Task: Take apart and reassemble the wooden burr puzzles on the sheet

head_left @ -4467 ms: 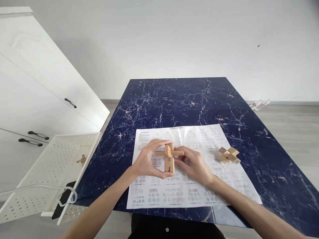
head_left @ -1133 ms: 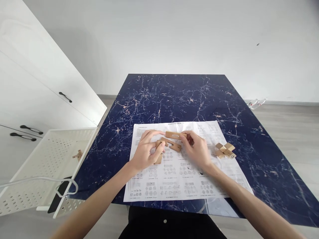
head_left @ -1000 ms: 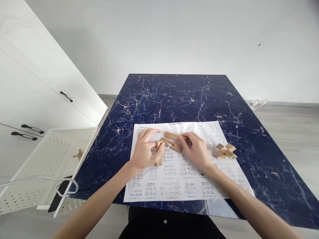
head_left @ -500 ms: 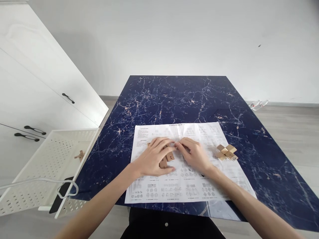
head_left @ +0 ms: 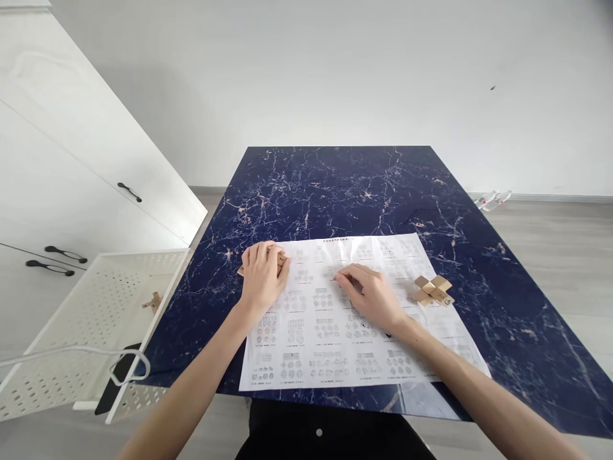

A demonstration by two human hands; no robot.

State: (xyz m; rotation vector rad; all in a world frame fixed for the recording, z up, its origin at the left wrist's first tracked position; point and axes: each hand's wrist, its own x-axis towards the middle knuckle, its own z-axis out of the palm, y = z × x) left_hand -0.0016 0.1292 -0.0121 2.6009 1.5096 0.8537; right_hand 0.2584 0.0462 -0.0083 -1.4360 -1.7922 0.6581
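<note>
My left hand [head_left: 264,271] curls over wooden puzzle pieces [head_left: 281,259] at the upper left corner of the printed sheet [head_left: 330,367]. Dark markings show on the wood; my fingers cover most of it. My right hand [head_left: 371,292] rests on the middle of the sheet. Its fingers are bent, with thumb and forefinger close together, and nothing shows between them. To its right an interlocked wooden burr puzzle [head_left: 433,291] sits across the sheet's right edge, apart from the hand.
The dark blue marble-patterned table [head_left: 330,191] extends beyond the sheet. At lower left stands a white perforated basket [head_left: 110,281], with a small wooden piece [head_left: 153,302] inside and a white cable [head_left: 71,348] across it. White cabinets [head_left: 96,153] are at left.
My left hand has moved left and away from me with the wooden pieces, from mid-sheet to its upper left corner. My right hand has stayed nearly in place; the two hands are apart.
</note>
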